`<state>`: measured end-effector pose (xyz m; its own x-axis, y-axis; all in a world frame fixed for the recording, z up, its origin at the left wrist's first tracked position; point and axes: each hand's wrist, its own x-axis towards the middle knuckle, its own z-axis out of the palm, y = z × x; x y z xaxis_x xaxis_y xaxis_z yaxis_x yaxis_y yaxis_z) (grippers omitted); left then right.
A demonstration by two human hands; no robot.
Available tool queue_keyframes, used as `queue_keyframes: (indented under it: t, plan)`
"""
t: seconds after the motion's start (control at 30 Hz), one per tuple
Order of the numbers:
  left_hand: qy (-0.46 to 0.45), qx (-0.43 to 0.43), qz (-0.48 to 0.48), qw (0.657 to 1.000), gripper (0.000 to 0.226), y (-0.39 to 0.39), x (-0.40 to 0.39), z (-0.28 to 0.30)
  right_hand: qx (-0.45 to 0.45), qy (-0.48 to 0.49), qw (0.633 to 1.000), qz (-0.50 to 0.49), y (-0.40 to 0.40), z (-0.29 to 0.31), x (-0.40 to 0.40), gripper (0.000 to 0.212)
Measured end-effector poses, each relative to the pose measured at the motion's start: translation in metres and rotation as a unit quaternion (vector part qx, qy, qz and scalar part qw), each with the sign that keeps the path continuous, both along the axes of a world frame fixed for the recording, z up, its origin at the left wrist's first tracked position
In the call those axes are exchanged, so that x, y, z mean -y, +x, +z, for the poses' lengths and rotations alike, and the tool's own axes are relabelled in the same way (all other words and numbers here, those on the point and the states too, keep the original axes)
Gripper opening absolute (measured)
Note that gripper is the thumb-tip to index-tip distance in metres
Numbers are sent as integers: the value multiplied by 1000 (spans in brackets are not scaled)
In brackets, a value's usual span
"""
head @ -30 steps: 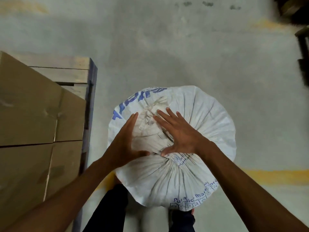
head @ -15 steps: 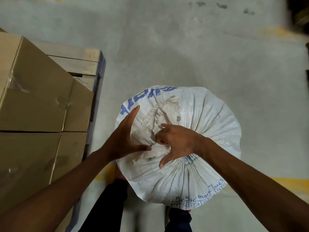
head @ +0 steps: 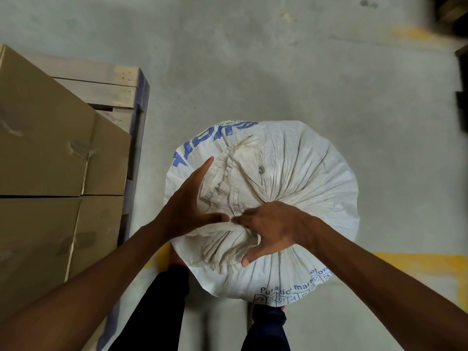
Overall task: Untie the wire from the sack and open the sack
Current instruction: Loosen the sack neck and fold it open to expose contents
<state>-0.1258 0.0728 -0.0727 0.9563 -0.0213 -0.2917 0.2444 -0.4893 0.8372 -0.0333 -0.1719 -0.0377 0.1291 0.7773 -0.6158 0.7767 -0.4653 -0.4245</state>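
Shifted toward 6 o'clock since before: right hand [head: 272,228], fingers now curled on the sack's [head: 311,173] gathered neck.
Left hand [head: 188,205] is held flat and spread at the neck's 9 o'clock.

Left hand [head: 186,211] flat, fingers extended, thumb out. Right hand [head: 269,228] curled, fingertips pinching, thumb spread.

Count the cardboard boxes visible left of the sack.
4: two upper boxes, two lower boxes, stacked on the pallet. More may be out of frame.

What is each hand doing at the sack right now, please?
Left hand: open, fingers spread against the sack.
Right hand: closed on the sack's gathered neck.
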Motion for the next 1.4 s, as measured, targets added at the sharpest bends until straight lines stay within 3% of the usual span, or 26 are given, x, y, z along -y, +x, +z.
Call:
queue_keyframes:
  t: [0.17,0.33,0.4,0.63,0.87,1.07,1.13,1.23,1.4]
  plan:
    - [-5,-3,7,1000,124,2,5,-1,50,4,998,30,-4,1,5,133]
    - [-4,2,22,1000,126,0,4,-3,159,123,977,70,4,10,8,118]
    - [-3,0,20,1000,126,-2,4,-4,183,138,968,105,10,12,10,122]
    - [-35,-4,18,999,123,-12,5,-2,157,106,957,220,30,17,19,127]
    - [-41,2,9,999,123,-8,10,-2,127,45,969,208,41,15,31,124]
    - [-23,15,-21,999,124,-5,16,1,93,-47,976,189,39,13,37,139]
    - [-18,15,-31,999,122,-3,19,4,82,-44,980,176,38,14,43,138]
    - [-3,12,-44,999,118,0,22,7,84,-5,976,200,34,16,51,110]
    - [56,28,-82,995,119,6,24,11,195,110,942,252,29,17,58,109]
